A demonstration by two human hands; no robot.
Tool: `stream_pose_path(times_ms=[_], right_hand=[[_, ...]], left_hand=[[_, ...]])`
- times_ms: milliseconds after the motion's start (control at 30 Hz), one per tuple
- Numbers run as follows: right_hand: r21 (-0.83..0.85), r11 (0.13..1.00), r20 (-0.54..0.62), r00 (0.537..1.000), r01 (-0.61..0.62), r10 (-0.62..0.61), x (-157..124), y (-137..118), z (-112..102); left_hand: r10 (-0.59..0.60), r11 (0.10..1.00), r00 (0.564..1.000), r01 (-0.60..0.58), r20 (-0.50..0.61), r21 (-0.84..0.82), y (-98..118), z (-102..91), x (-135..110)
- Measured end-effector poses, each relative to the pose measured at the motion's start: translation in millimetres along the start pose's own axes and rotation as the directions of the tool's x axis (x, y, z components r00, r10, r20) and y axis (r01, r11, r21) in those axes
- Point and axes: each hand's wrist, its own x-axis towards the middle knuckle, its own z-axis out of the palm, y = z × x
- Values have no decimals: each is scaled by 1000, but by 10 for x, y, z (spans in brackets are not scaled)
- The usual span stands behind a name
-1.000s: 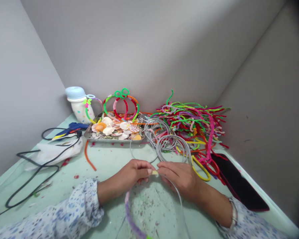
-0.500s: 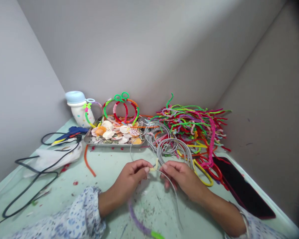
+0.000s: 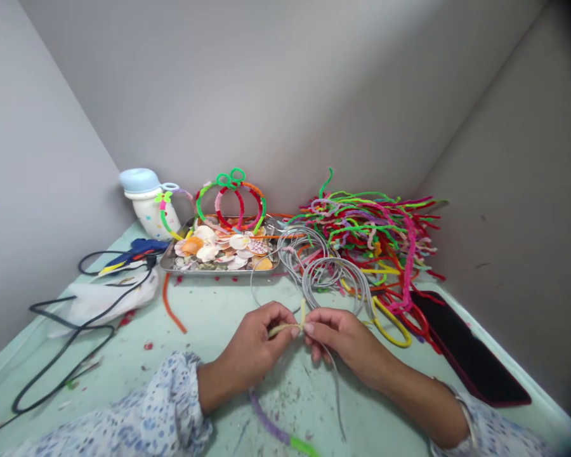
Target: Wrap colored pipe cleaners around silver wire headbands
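Observation:
My left hand (image 3: 259, 339) is closed, pinching a pale yellow pipe cleaner (image 3: 303, 310) between thumb and index finger. Close against it, my right hand (image 3: 349, 339) pinches at the same spot, where the pale yellow strand crosses a thin grey wire (image 3: 337, 397). One pale end sticks up between the fingertips. The wire's free end hangs down below my right hand. Under my left hand, a fuzzy purple and green wrapped length (image 3: 270, 426) curves towards the near edge; its upper part is hidden by the hand.
Ahead stand coils of grey wire (image 3: 335, 279) and a metal tray (image 3: 219, 273) of shells with fuzzy hoops (image 3: 231, 203). A pile of pipe cleaners (image 3: 371, 228) and a black phone (image 3: 476, 355) lie right. Left are a bottle (image 3: 152, 212), black cable (image 3: 42, 358) and plastic bag (image 3: 109, 301).
My hands have come together so that their fingertips nearly meet. More of the pale yellow strand shows over my left fingers, and its upright end stands straighter. The view has shifted slightly.

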Motion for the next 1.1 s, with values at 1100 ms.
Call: stream_pose_path(times_ms=[1100], right_hand=[[-70, 997, -92, 996, -17, 11, 16, 41, 92]], left_hand=[[-35, 997, 999, 35, 13, 64, -48, -13, -2]])
